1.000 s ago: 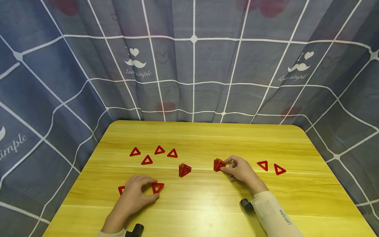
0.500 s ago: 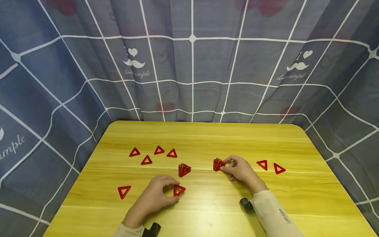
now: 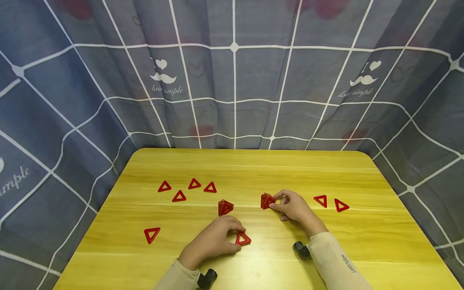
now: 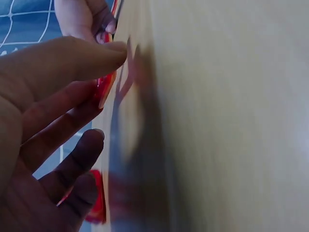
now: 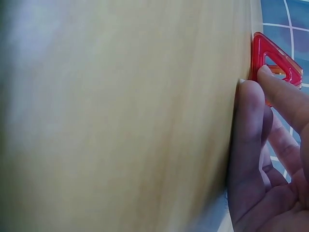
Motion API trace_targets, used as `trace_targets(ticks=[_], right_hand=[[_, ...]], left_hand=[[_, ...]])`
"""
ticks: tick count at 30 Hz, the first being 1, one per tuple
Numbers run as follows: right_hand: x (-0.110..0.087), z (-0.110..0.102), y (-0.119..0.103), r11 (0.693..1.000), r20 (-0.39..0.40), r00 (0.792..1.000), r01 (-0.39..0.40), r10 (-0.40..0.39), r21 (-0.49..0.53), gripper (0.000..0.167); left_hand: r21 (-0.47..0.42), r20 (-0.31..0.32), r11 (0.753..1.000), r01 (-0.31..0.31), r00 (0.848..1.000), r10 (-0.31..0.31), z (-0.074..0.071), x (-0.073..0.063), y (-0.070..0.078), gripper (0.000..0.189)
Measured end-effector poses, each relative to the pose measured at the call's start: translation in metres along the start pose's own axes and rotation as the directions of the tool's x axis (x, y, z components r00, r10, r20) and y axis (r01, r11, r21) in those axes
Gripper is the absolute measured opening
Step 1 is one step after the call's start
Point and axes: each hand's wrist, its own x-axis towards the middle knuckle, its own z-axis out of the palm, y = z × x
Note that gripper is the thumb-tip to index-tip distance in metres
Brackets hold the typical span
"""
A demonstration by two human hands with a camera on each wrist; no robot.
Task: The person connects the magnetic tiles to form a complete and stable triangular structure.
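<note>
My left hand (image 3: 214,241) pinches a red triangular frame piece (image 3: 243,238) between thumb and fingers, close over the table in front. In the left wrist view that piece (image 4: 106,89) is seen edge-on behind the thumb. My right hand (image 3: 294,208) holds a small pyramid of red triangles (image 3: 267,201), its fingers and thumb at the right side. The right wrist view shows the pyramid's face (image 5: 260,50), open in the middle, with a fingertip against it. A second red pyramid (image 3: 226,207) stands just beyond my left hand.
Several loose red triangles (image 3: 179,196) lie at the back left of the wooden table (image 3: 290,165). One triangle (image 3: 152,234) lies at the front left. Two triangles (image 3: 341,205) rest to the right of my right hand. A grey-blue checked curtain (image 3: 203,80) surrounds the table's back and sides.
My left hand has carried its red triangle rightwards and slightly nearer, uncovering the front-left triangle. The right hand stays at its pyramid.
</note>
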Motion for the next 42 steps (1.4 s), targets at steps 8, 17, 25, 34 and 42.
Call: trace_targets(ticks=[8, 17, 25, 34, 42], right_hand=[[0.001, 0.001, -0.001, 1.0, -0.009, 1.0, -0.011, 0.01, -0.016, 0.031], [-0.003, 0.003, -0.004, 1.0, -0.018, 1.0, -0.007, 0.007, -0.028, 0.031], [-0.003, 0.002, 0.0, 0.999, -0.02, 1.0, 0.004, -0.005, -0.039, 0.03], [-0.006, -0.005, 0.005, 0.999, 0.028, 0.999, 0.027, -0.028, 0.027, 0.049], [-0.02, -0.032, 0.016, 0.997, 0.012, 1.0, 0.027, -0.028, 0.065, 0.059]], left_hand=[[-0.059, 0.051, 0.997, -0.052, 0.997, 0.055, 0.005, 0.012, 0.005, 0.035], [-0.148, 0.033, 0.989, 0.002, 0.999, 0.003, 0.004, 0.006, -0.002, 0.046], [-0.178, 0.048, 0.982, 0.063, 0.997, -0.055, 0.004, 0.009, -0.009, 0.045], [-0.219, 0.082, 0.972, 0.084, 0.994, -0.068, 0.002, 0.009, -0.01, 0.045], [-0.231, 0.109, 0.968, 0.092, 0.992, -0.069, 0.001, 0.007, -0.013, 0.046]])
